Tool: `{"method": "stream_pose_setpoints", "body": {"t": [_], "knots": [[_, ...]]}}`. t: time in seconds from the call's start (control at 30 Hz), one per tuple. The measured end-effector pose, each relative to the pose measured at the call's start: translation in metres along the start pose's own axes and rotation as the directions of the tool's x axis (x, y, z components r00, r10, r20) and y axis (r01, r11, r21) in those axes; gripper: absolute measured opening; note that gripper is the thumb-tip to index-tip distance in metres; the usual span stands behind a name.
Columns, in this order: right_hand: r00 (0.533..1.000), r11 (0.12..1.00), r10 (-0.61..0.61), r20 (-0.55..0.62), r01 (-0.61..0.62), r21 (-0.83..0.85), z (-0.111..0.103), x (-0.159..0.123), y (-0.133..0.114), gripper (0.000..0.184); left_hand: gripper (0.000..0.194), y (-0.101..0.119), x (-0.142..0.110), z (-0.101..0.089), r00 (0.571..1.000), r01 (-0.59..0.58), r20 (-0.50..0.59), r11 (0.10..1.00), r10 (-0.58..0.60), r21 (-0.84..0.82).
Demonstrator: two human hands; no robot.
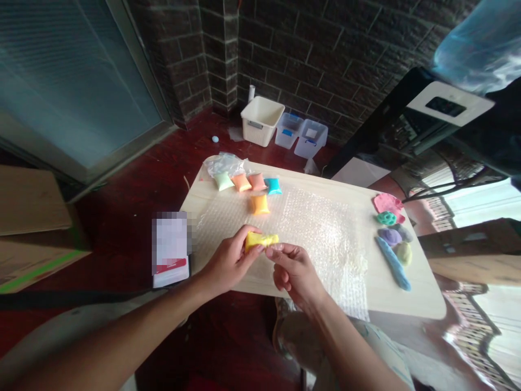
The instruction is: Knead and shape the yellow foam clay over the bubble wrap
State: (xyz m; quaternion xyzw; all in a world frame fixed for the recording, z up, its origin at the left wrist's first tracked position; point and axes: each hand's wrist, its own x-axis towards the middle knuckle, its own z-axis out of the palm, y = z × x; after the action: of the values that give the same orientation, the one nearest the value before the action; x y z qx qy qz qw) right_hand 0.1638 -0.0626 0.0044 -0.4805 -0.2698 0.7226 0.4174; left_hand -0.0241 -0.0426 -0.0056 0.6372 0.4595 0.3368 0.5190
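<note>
Head view: both hands meet above the near edge of the table [423, 296], over a sheet of bubble wrap [325, 233] that covers much of its left and middle part. The left hand [230, 260] grasps a yellow packet [256, 239] by its left end, thumb on the near side and fingers on the far side. The right hand [297, 271] has thumb and forefinger pinched together at the packet's right end — its other fingers are curled in toward the palm. So the yellow packet is held between the two hands, near the middle of the scene. Just beyond it an orange packet [259, 205] lies on the bubble wrap. Farther off, a row runs from left to right: a pale green packet [223, 181], a light orange packet [241, 182], a salmon packet [257, 182] and a blue packet [274, 185], with a crumpled clear bag [228, 163] behind the left end. Toward the right end of the table sits a cluster of soft-looking shapes — a pink piece [388, 204] farthest, then a green piece [386, 218], a purple lump [389, 237], a grey lump [404, 233], a yellowish lump [404, 253] and a long blue roll [393, 263] nearest.
</note>
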Motion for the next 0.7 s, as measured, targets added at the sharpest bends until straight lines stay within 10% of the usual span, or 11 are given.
{"method": "stream_pose_setpoints", "body": {"t": [0.3,0.7], "knots": [[0.999,0.969,-0.023,0.033,0.014,0.247,-0.017,0.005,-0.004,0.027,0.042,0.002,0.022,0.019,0.987,0.104,0.160,0.857,-0.026,-0.505],[0.997,0.978,0.048,-0.053,-0.036,0.204,-0.016,-0.001,-0.012,0.033,0.043,0.005,0.030,0.017,0.995,0.019,0.092,0.858,0.032,-0.513]]}}
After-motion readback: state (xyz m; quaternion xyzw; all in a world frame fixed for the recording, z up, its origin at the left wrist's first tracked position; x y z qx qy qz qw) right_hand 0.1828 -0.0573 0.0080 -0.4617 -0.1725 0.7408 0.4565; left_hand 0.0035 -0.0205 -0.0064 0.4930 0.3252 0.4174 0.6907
